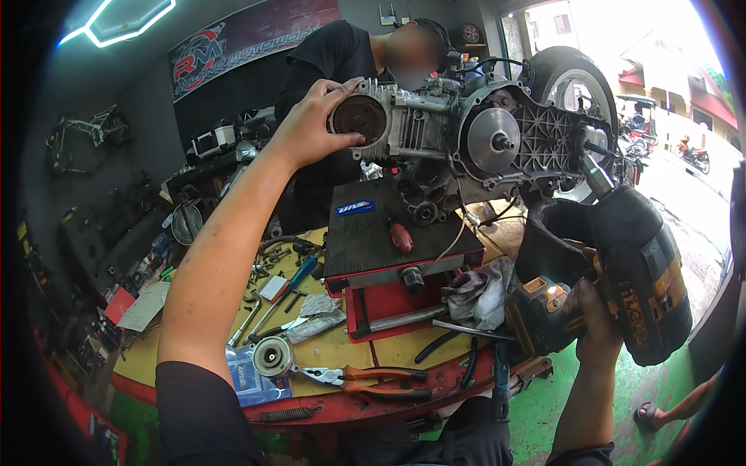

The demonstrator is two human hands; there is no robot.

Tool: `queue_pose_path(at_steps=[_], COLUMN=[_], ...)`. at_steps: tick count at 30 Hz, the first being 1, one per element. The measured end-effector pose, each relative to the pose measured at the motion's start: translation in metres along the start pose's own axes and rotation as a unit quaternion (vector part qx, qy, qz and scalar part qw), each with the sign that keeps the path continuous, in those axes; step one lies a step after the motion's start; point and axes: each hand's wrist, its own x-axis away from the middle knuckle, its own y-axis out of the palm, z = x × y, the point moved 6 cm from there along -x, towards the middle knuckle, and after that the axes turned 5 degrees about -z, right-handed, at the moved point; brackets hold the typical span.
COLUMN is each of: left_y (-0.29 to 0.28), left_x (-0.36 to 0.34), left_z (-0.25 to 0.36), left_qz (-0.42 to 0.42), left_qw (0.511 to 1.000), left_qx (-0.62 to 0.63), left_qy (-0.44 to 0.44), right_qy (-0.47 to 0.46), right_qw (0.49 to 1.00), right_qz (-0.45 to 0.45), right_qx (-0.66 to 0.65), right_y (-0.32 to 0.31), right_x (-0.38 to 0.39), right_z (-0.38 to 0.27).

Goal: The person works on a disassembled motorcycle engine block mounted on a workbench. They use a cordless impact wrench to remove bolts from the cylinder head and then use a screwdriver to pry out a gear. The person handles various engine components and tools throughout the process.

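Note:
A scooter engine [544, 128] rests on its side across a lift stand, with a smooth silver pulley disc [486, 144] in its open case. My left hand [311, 128] grips the cylinder head [395, 116] at its left end, the thumb along a dark round gear [359, 119]. Low on the right, my right hand [598, 318] is wrapped round the handle of a black and yellow cordless impact wrench [643, 272]. The wrench's silver socket [597, 177] points up at a shaft on the engine's right end; whether they touch I cannot tell.
The lift stand [350, 252] carries a red-handled screwdriver [400, 235]. Orange-handled pliers [381, 374], a round metal part [272, 356], a spring [287, 414] and several tools lie on the yellow bench [155, 365]. A person [330, 58] is behind the engine, near a wheel [579, 89].

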Motion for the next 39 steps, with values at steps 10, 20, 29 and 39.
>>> queue_pose_path(at_steps=[10, 20, 29, 39], left_y=[0.0, 0.001, 0.001, 0.001], left_x=[0.0, -0.001, 0.0, 0.0], left_z=[-0.001, -0.003, -0.003, -0.001], left_qz=[-0.002, 0.005, 0.006, 0.005], left_qw=[1.0, 1.0, 1.0, 1.0], left_qx=[0.007, 0.01, 0.002, 0.004], left_qy=[0.003, 0.009, 0.009, 0.002], right_qy=[0.007, -0.03, -0.008, -0.047], right_qw=[1.0, 0.998, 1.0, 0.998], right_qz=[-0.012, 0.003, 0.012, 0.015], right_qx=[0.006, 0.062, 0.015, 0.031], right_y=[0.004, -0.009, 0.004, -0.004], right_x=[-0.001, -0.003, -0.002, -0.002], right_z=[-0.007, 0.005, -0.005, 0.002])
